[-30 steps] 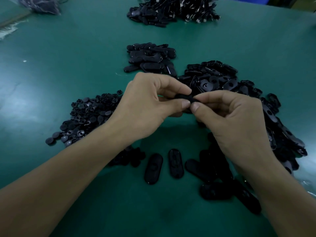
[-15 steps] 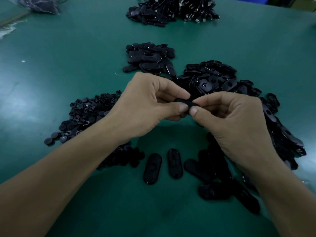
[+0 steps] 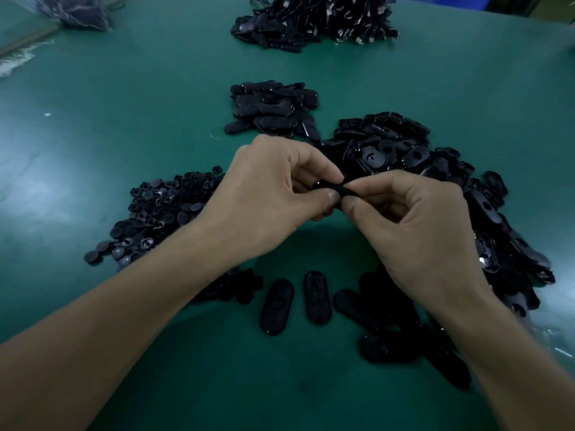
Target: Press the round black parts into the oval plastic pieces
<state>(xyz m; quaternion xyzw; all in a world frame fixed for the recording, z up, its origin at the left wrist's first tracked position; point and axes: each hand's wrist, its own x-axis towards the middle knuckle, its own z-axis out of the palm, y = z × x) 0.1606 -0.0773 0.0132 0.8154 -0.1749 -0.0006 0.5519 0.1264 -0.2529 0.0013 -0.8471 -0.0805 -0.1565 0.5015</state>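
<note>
My left hand [image 3: 267, 194] and my right hand [image 3: 417, 225] meet above the middle of the green table [image 3: 124, 119]. Together they pinch one black oval plastic piece [image 3: 334, 188] between thumbs and forefingers; most of it is hidden by my fingers. A heap of small round black parts [image 3: 161, 209] lies to the left, partly under my left forearm. A big heap of oval pieces [image 3: 404, 150] spreads behind and to the right of my right hand. Several single oval pieces [image 3: 277, 306] lie flat near the front, below my hands.
A smaller stack of black oval pieces [image 3: 273, 110] sits further back in the middle. At the far edge is a large pile of black parts with metal clips [image 3: 314, 20]. A clear bag of dark parts [image 3: 74, 10] lies at the far left corner.
Both hands have stayed together on the same oval piece, with only small shifts of the thumbs and fingertips. Nothing on the table has moved.
</note>
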